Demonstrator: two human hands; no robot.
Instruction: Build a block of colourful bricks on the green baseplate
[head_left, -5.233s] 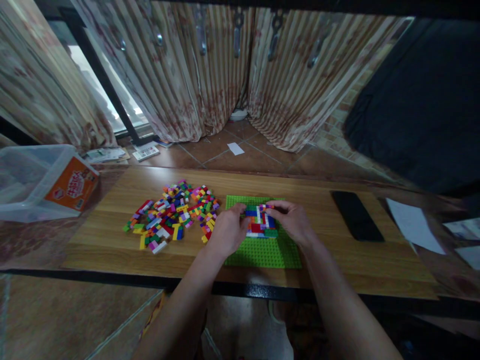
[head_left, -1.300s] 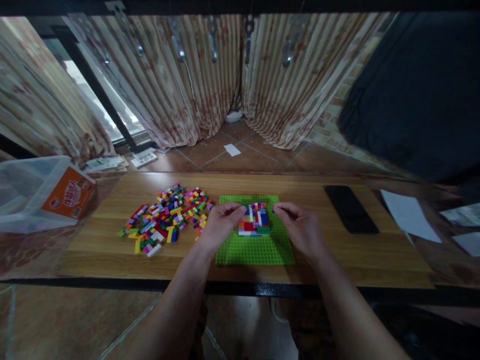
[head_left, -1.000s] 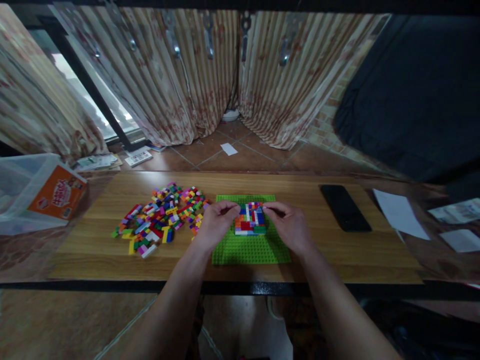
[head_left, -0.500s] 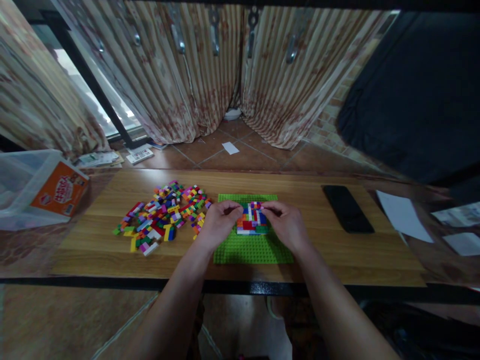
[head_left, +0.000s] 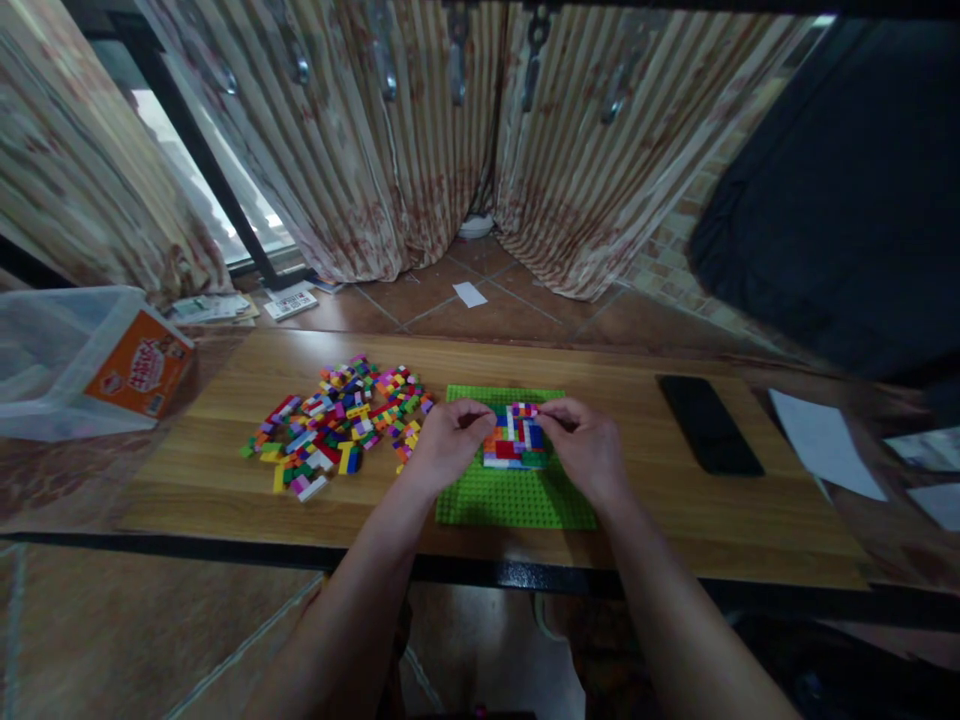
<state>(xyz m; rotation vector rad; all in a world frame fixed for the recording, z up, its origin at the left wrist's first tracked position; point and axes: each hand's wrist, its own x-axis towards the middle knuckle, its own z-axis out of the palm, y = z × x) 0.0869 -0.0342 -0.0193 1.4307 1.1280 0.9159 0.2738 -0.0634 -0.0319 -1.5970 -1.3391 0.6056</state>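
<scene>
A low block of coloured toy bricks [head_left: 514,450] stands on a green studded baseplate [head_left: 517,500], with white, red, blue, green and orange pieces showing. My left hand [head_left: 448,445] is at the block's left far side, thumb and forefinger pinched together at its edge. Across from it, my right hand [head_left: 583,445] has its fingertips closed at the far right corner, beside a row of small red and purple bricks [head_left: 525,410]. Whatever sits between the fingertips of either hand is too small to make out.
Left of the baseplate lies a pile of loose toy bricks [head_left: 322,430] on the wooden table [head_left: 210,500]. A black phone [head_left: 709,425] and a white paper sheet [head_left: 825,440] are to the right. A clear plastic bin [head_left: 60,370] with an orange label stands at the far left.
The head view has turned slightly, so the table and everything on it appear shifted a little to the right. Both hands stay at the brick block, with barely any movement against it.
</scene>
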